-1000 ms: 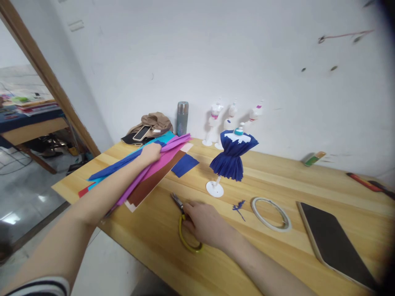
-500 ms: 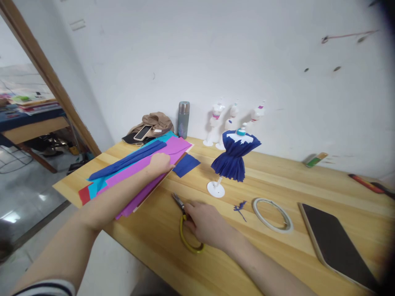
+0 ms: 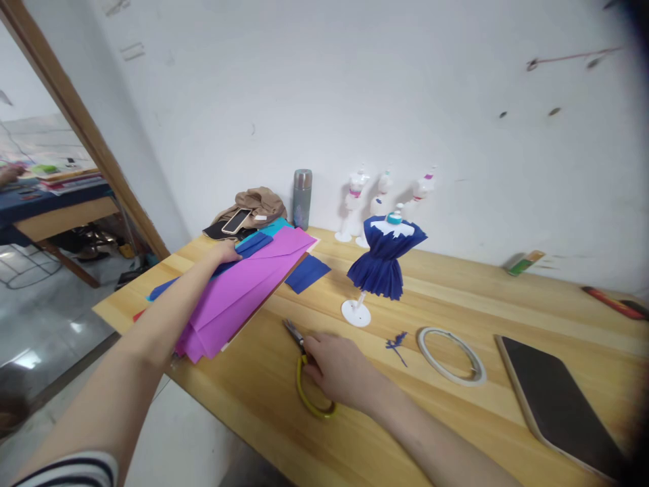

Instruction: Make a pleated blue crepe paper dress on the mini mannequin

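My left hand (image 3: 227, 253) reaches over the paper pile, its fingers closed on a folded strip of dark blue crepe paper (image 3: 257, 245). Purple paper (image 3: 243, 281) lies beside and below that hand, with turquoise paper (image 3: 276, 228) showing behind. My right hand (image 3: 334, 364) rests on the table, fingers wrapped around the scissors (image 3: 300, 385); their yellow handles show and the blades point away. A small dress form (image 3: 394, 228) stands ahead, wearing a pleated dark blue dress (image 3: 382, 270). Between it and the pile lies a dark blue square (image 3: 308, 273).
Blue scraps (image 3: 396, 346), a white tape roll (image 3: 452, 356) and a dark tablet-like device (image 3: 552, 399) lie to the right. Several white dress forms (image 3: 356, 193) and a flask (image 3: 303, 199) stand by the wall. A brown cloth bag (image 3: 261, 203) with a phone (image 3: 236, 220) sits behind the pile.
My left hand has moved left and back, from the purple paper to the blue strip. The purple paper now spreads further over the pile. My right hand stays on the scissors.
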A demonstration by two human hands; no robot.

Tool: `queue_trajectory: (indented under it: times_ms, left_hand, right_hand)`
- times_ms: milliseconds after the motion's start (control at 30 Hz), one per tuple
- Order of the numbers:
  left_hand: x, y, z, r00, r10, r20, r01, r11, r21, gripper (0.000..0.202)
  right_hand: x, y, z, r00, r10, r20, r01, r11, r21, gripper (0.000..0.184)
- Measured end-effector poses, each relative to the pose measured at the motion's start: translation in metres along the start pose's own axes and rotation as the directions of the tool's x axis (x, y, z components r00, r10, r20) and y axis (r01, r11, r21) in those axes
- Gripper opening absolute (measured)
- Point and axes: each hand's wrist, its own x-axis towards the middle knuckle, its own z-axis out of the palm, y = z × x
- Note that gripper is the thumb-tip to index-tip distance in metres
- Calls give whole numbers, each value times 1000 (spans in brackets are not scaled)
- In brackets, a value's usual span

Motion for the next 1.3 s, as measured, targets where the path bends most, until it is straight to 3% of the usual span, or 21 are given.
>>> queue_trajectory:
  times_ms: [133,300,533,700,833,933,1033,1167,1200,1300]
  left_hand:
    - [4,-3,5,996,-87,19,84,989,118,33]
    - [-5,18,-1,994,-55,-98,77,968,237,28]
    - [-33,77,-10,992,67,-104,-32,952,305,35]
    - [-60,132,14,997,53,-52,-37,961,272,35]
    - [-79,157,31,999,36,6,-37,969,243,36]
    - [-98,166,34,997,69,17,-71,972,226,37]
    - [-127,173,30,985,172,29,-174,964,200,34]
    - [-160,172,8,923,364,127,-378,920,107,21]
    - [-161,167,0,911,392,131,-404,911,86,23]
    - [-138,135,-26,943,330,29,-331,938,98,26]
  right_hand:
    - [1,0,1,1000,8,8,-8,1000,-3,19]
    - [0,0,1,1000,7,4,-7,1000,-2,18]
    - [0,1,2,1000,4,-1,-4,1000,7,17]
    - [2,2,5,1000,3,-1,-3,1000,-12,17]
    - [3,2,5,1000,3,6,-3,1000,-31,20]
    - [3,3,4,1000,-1,-4,1,999,-35,20]
    - [2,4,5,1000,-11,-4,10,1000,-24,20]
    - [2,4,7,1000,-18,-3,18,1000,-5,22]
    - [2,4,7,1000,-17,-4,17,1000,-6,22]
    - [1,3,7,1000,-6,-6,5,1000,-22,20]
